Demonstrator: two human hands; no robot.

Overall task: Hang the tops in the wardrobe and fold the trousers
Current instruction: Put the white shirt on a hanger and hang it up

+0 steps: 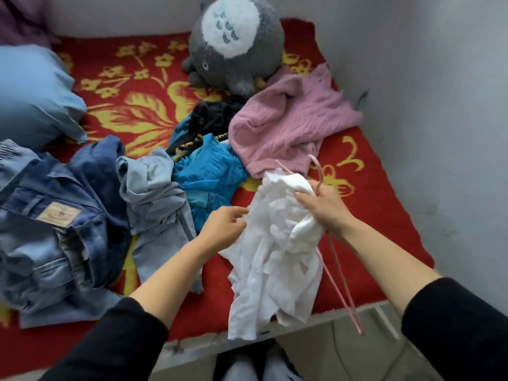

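A crumpled white top (270,257) hangs over the bed's front edge. My right hand (324,206) is shut on its upper part together with a pink hanger (339,276), whose hook sticks up above my fingers and whose bars slant down to the right. My left hand (224,228) touches the top's left edge with fingers loosely curled. On the bed lie blue jeans (52,229), a pale blue garment (158,199), a bright blue garment (211,178), a black garment (211,116) and a pink knitted sweater (286,122).
The bed has a red blanket with yellow flowers (137,105). A grey and white plush toy (236,42) sits at the back, a light blue pillow (33,94) at the left. A grey wall (439,105) bounds the right side.
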